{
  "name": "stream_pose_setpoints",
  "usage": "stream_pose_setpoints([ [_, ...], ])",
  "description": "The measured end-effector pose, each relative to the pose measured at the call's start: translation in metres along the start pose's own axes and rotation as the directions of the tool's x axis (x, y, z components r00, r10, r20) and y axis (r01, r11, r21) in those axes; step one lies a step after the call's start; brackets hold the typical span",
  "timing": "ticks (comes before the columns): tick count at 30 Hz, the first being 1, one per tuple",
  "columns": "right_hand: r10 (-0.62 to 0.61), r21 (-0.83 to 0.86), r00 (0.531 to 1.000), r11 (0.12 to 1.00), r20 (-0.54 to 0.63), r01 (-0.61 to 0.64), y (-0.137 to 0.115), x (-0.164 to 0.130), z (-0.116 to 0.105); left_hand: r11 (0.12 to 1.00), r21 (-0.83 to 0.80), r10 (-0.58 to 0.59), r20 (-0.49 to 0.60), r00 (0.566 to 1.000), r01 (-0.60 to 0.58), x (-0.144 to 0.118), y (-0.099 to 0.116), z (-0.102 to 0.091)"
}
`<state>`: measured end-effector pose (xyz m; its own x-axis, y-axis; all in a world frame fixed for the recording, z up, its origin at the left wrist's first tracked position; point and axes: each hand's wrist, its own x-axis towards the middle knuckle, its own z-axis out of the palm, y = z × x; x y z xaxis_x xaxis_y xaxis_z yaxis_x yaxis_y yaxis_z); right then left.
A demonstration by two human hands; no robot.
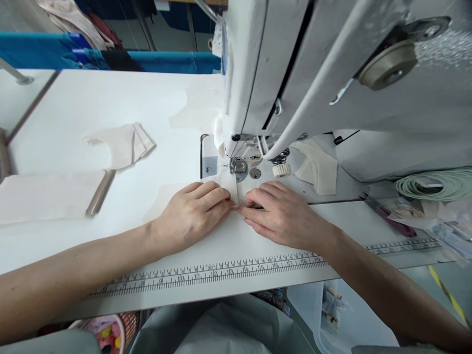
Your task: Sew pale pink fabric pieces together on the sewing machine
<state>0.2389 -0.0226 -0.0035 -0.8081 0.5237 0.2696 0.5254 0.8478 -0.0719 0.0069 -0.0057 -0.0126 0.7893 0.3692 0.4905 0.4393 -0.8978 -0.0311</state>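
Note:
A white sewing machine (332, 78) fills the upper right; its presser foot (239, 166) stands over a white fabric piece (226, 184). My left hand (191, 214) lies flat on that fabric, fingers together, pressing it down just left of the foot. My right hand (282, 214) lies flat to the right, its fingertips meeting the left hand's at the fabric's edge in front of the needle. Both hands press the cloth rather than grip it.
Cut pale fabric pieces (123, 142) lie on the white table (92, 98) at the left. A printed ruler (221, 270) runs along the front edge. A coil of green tape (438, 184) and scissors (391, 216) sit at the right. A cream cloth scrap (320, 169) rests under the machine arm.

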Motion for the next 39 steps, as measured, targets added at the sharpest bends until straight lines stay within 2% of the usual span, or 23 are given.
stream_pose_setpoints([
  [6, -0.004, -0.045, 1.000, 0.999, -0.022, 0.003, -0.0007, -0.0007, 0.0007, 0.999, 0.048, 0.014, 0.023, 1.000, -0.015, -0.0011, 0.0011, -0.0003],
  [13, -0.041, -0.060, 0.999, 0.997, 0.022, 0.043, 0.0004, 0.0005, 0.0002, 0.999, 0.050, 0.012, 0.047, 0.999, -0.014, -0.0026, 0.0027, -0.0009],
  [19, -0.044, -0.062, 0.999, 0.997, 0.023, 0.045, -0.0015, 0.0014, -0.0004, 0.993, 0.094, 0.057, 0.084, 0.995, -0.064, -0.0028, 0.0041, -0.0049],
  [39, -0.018, -0.034, 1.000, 0.999, 0.013, 0.018, -0.0007, 0.0029, 0.0006, 0.994, 0.095, 0.049, 0.085, 0.995, -0.058, -0.0029, 0.0033, -0.0051],
])
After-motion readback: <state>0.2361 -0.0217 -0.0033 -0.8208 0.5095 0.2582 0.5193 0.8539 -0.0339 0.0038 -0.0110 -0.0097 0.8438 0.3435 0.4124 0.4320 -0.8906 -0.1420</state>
